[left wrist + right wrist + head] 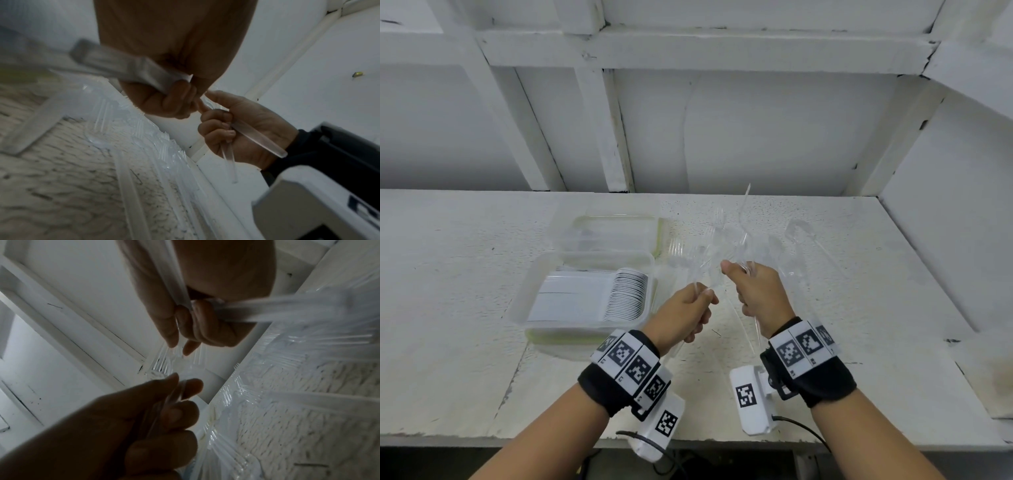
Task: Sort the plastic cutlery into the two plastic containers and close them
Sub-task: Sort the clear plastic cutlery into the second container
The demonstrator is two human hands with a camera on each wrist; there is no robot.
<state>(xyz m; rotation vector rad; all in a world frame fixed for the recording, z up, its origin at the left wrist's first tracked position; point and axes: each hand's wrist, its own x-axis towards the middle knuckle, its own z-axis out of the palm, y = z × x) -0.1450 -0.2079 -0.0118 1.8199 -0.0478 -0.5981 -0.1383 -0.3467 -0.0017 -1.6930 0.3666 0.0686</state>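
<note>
Both hands are raised over the white table, close together. My left hand [690, 308] grips the handles of a few clear plastic forks [683, 257], also seen in the left hand [164, 99]. My right hand [755, 294] grips a fanned bunch of clear forks [736, 236] by their handles, which stick out below the right hand [242, 129]. A clear container [530, 301] at the left holds a neat stack of cutlery [619, 294]. Behind it lies a second clear container [616, 233] with a greenish rim; its contents are hard to tell.
More clear cutlery [801, 240] lies loose on the table behind and right of my hands. A white wall with beams [616, 137] rises at the table's back. The table's front edge [551, 440] runs under my wrists.
</note>
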